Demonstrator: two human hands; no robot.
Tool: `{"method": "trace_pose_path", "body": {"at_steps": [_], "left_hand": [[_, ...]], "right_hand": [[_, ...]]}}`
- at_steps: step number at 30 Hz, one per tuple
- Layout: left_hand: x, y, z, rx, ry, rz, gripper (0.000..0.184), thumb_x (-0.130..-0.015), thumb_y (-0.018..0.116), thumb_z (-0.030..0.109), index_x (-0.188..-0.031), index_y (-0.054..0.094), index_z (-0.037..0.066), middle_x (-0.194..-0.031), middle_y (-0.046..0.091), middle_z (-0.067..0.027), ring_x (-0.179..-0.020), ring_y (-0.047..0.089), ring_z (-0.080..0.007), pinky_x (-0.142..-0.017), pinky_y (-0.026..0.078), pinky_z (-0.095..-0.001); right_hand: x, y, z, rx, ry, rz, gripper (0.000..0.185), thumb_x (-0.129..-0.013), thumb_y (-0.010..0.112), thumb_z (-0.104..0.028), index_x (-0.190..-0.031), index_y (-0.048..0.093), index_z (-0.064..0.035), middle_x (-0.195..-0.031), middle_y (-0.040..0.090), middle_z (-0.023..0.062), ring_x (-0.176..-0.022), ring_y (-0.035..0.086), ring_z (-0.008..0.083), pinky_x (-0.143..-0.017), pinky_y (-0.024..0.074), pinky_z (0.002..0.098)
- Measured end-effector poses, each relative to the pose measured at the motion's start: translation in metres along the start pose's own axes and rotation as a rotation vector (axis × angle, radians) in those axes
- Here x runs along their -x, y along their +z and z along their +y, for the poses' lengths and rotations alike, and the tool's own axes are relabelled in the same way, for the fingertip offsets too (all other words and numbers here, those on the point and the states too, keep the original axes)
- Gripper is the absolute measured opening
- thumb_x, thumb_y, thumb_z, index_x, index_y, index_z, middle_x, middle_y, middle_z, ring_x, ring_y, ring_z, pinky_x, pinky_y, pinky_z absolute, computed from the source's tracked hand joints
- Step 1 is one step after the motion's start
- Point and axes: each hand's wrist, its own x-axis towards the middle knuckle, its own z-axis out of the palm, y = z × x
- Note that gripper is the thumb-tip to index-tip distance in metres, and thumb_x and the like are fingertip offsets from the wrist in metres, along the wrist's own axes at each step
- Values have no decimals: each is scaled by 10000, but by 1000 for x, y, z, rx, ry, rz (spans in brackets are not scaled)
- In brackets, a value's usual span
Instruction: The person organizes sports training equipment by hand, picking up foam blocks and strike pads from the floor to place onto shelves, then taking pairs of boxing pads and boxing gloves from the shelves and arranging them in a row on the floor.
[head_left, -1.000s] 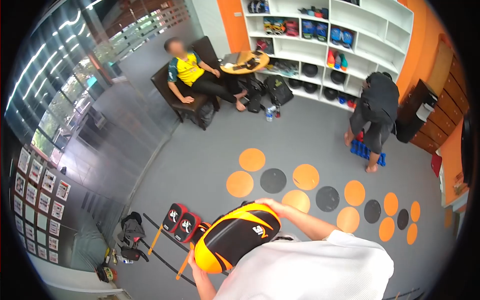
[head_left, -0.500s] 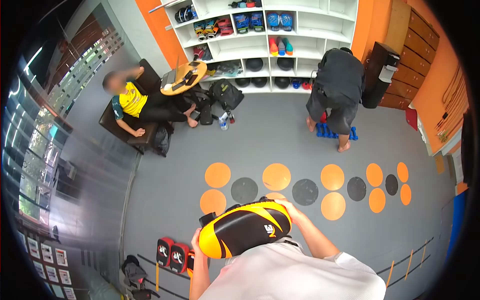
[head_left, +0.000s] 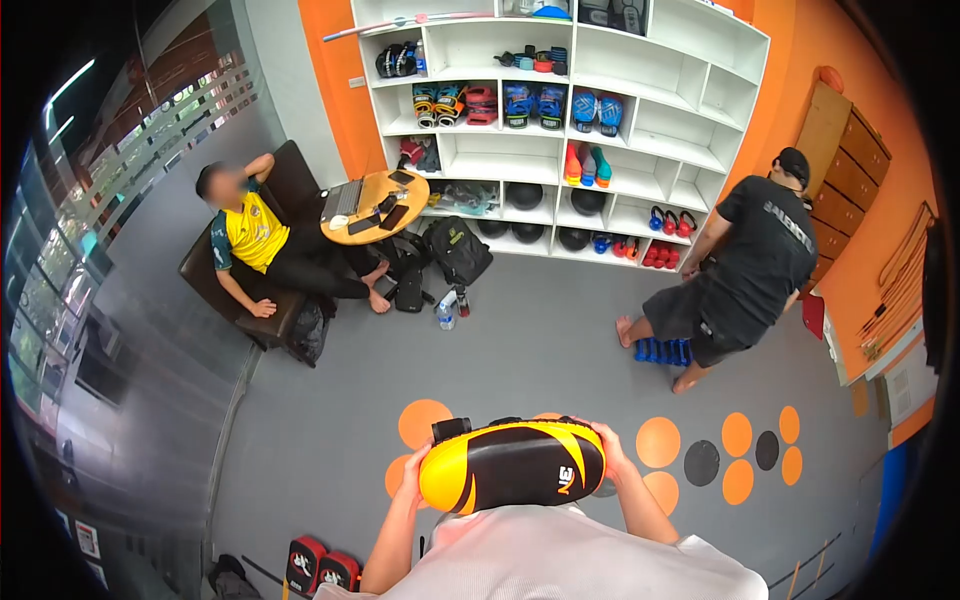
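A thick black and yellow-orange kick pad (head_left: 515, 466) is held across the front of my chest, its long side roughly level. My left hand (head_left: 412, 472) grips its left end, with the fingers partly hidden behind the pad. At the right end, my right hand (head_left: 608, 450) holds the upper corner. Black straps stick up from the pad's far edge. Two red and black pads (head_left: 322, 568) lie on the floor at the lower left.
A person in yellow (head_left: 255, 235) sits beside a round table (head_left: 345, 232) bearing a laptop. A person in black (head_left: 755, 260) stands over blue dumbbells (head_left: 662, 351). White shelves (head_left: 500, 158) hold gloves and balls. A backpack (head_left: 458, 252) and bottles (head_left: 446, 312) are on the floor.
The view has turned and lifted toward the shelves. The pad has come to a more level position, still in both hands. The person in black has straightened up from a deep bend.
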Motion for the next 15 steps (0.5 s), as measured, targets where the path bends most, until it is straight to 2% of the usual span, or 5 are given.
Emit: {"method": "trace_pose_path", "body": {"at_steps": [4, 7, 10, 13, 15], "left_hand": [[-78, 12, 40, -107, -17, -105, 604, -851, 583, 376, -1336, 458, 37, -1276, 560, -129, -1163, 544, -254, -1011, 425, -380], [-134, 34, 73, -148, 112, -344, 807, -741, 727, 346, -1402, 376, 45, -1324, 516, -114, -1246, 477, -262, -1070, 370, -384], [-213, 62, 85, -410, 92, -305, 987, -620, 825, 244, -1440, 312, 48, -1353, 480, -104, -1292, 423, -267, -1103, 324, -389], [-296, 104, 94, -405, 56, -147, 1050, -576, 847, 104, -1456, 279, 42, -1352, 473, -117, -1283, 431, -263, -1106, 317, -377], [-341, 145, 110, -420, 110, -139, 890, -618, 810, 139, -1388, 377, 28, -1267, 536, -109, -1196, 501, -260, -1051, 388, -368]], "right_hand": [[-78, -18, -26, 0, -2, 2, 577, -887, 473, -395, -1315, 483, -8, -1295, 553, 136, -1173, 535, 254, -1027, 401, 368], [-151, -45, -47, -53, 81, 127, 513, -893, 480, -435, -1177, 586, -20, -1161, 639, 130, -1002, 623, 241, -908, 484, 374], [-229, -74, -89, -124, 147, 134, 490, -889, 484, -454, -1102, 621, -34, -1099, 664, 124, -929, 642, 233, -855, 506, 372], [-303, -84, -156, -86, 134, 119, 502, -882, 477, -464, -1096, 626, -36, -1072, 672, 126, -937, 640, 233, -858, 506, 365], [-348, -84, -217, -73, 166, 87, 504, -880, 474, -464, -1091, 626, -32, -1047, 677, 135, -906, 647, 237, -835, 516, 374]]}}
